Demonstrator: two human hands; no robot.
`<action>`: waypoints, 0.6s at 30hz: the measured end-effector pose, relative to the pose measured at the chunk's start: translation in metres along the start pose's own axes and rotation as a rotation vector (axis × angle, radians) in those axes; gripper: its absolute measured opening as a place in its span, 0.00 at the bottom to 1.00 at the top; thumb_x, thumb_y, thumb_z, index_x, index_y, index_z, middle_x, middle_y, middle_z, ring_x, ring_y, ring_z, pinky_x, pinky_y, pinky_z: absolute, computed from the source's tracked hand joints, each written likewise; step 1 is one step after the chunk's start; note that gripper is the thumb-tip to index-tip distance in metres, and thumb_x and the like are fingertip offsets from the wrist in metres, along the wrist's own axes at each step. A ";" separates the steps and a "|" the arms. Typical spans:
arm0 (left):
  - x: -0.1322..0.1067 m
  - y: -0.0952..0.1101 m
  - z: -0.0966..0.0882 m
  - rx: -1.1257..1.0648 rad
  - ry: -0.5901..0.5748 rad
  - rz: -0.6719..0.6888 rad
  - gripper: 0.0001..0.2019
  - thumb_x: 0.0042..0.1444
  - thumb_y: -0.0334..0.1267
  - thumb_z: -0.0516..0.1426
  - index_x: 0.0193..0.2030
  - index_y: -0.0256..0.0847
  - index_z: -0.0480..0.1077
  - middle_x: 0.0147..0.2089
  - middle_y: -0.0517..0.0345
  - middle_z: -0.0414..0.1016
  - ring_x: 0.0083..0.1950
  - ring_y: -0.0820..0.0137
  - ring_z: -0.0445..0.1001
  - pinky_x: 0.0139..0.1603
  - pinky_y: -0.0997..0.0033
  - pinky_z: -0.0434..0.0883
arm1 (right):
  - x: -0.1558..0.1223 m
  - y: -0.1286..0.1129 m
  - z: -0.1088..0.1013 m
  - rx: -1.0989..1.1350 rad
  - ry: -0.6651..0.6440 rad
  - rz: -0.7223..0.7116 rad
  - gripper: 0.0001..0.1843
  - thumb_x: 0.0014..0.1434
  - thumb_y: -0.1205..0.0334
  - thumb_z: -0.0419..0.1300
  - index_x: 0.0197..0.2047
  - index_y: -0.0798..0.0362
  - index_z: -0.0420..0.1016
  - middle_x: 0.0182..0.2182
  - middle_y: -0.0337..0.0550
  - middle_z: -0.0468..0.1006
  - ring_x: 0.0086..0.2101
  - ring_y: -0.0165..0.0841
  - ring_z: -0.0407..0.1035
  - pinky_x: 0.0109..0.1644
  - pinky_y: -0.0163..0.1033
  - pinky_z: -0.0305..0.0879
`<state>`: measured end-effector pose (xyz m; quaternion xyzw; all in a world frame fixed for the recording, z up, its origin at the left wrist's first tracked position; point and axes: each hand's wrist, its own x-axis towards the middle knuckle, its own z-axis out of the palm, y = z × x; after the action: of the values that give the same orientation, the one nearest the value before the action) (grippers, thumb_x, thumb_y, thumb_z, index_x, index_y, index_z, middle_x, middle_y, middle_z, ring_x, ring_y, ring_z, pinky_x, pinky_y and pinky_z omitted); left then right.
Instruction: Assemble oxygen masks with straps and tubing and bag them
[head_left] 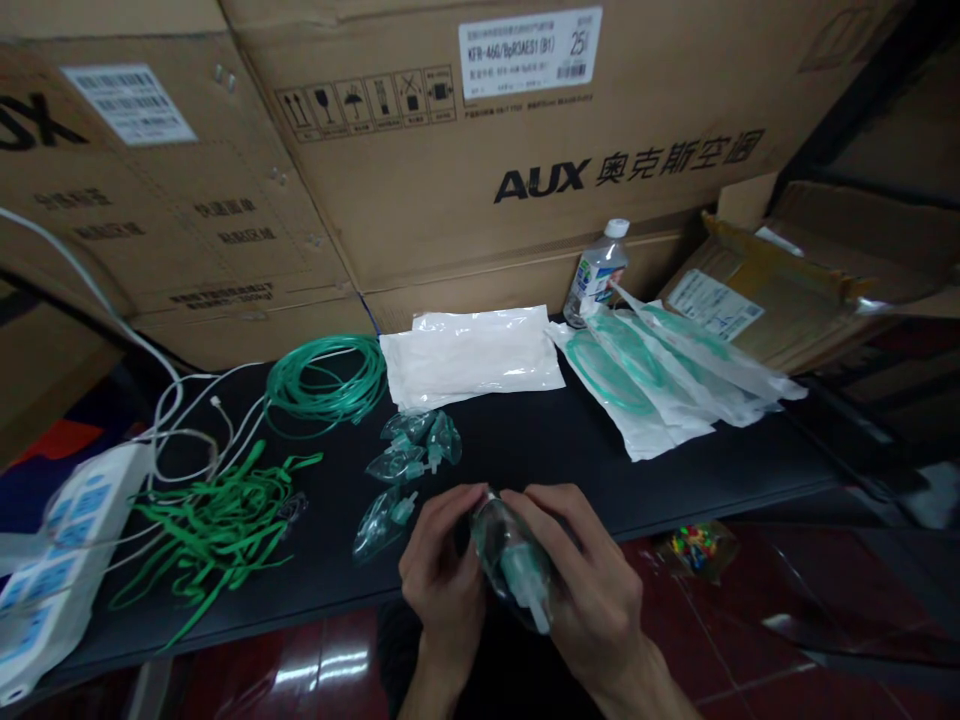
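Note:
Both my hands grip one clear green oxygen mask (511, 560) near the table's front edge, its tube connector pointing down toward me. My left hand (446, 580) pinches the mask's upper left rim, fingers curled. Around the right side wraps my right hand (589, 585), its fingertips meeting near the top of the mask. A small pale bit shows between the fingertips, too small to name. Left of my hands, several more oxygen masks (401, 460) lie on the black table (322, 560). A tangle of green elastic straps (225, 530) lies farther left.
Coiled green tubing (326, 385), white packets (472, 358) and pouches with green tubing (652, 370) line the back. A plastic bottle (596, 275) stands before large cardboard boxes (420, 190). A white power strip (64, 570) with cables is left; an open carton (750, 270) is right.

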<state>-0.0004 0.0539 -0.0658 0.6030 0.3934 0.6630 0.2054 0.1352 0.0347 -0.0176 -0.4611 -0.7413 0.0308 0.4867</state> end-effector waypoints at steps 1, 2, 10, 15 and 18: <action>-0.001 -0.001 0.000 -0.004 0.017 0.032 0.13 0.66 0.30 0.62 0.55 0.45 0.78 0.47 0.57 0.83 0.48 0.68 0.82 0.49 0.70 0.80 | -0.002 0.001 -0.001 0.005 -0.004 -0.020 0.15 0.72 0.74 0.55 0.58 0.60 0.75 0.44 0.52 0.76 0.44 0.37 0.73 0.48 0.40 0.74; -0.002 -0.003 0.001 -0.008 0.025 0.056 0.13 0.66 0.30 0.61 0.55 0.45 0.78 0.48 0.57 0.83 0.48 0.68 0.82 0.48 0.70 0.80 | -0.005 0.001 -0.002 0.010 -0.007 -0.039 0.15 0.72 0.74 0.55 0.58 0.60 0.75 0.45 0.52 0.76 0.45 0.37 0.72 0.50 0.40 0.73; -0.001 -0.008 -0.002 0.037 -0.033 0.228 0.15 0.66 0.27 0.61 0.56 0.44 0.76 0.50 0.56 0.82 0.49 0.67 0.81 0.49 0.66 0.81 | -0.009 0.004 -0.008 0.045 -0.062 -0.049 0.16 0.70 0.76 0.56 0.57 0.60 0.76 0.46 0.52 0.77 0.47 0.38 0.72 0.53 0.41 0.73; -0.002 -0.003 -0.009 -0.017 -0.255 0.050 0.19 0.65 0.28 0.62 0.61 0.44 0.74 0.57 0.49 0.80 0.57 0.63 0.79 0.56 0.61 0.79 | 0.000 0.019 -0.017 0.264 -0.051 0.170 0.15 0.69 0.72 0.60 0.55 0.50 0.81 0.46 0.47 0.81 0.44 0.34 0.79 0.47 0.34 0.76; -0.003 0.002 -0.013 -0.171 -0.360 -0.146 0.25 0.68 0.44 0.61 0.69 0.46 0.67 0.64 0.45 0.75 0.63 0.59 0.75 0.61 0.58 0.76 | 0.002 0.029 -0.025 0.400 -0.094 0.250 0.12 0.69 0.66 0.63 0.52 0.46 0.84 0.44 0.44 0.83 0.42 0.32 0.80 0.45 0.31 0.75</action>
<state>-0.0116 0.0469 -0.0663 0.6619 0.3353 0.5589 0.3702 0.1731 0.0432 -0.0173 -0.4417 -0.6796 0.2585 0.5256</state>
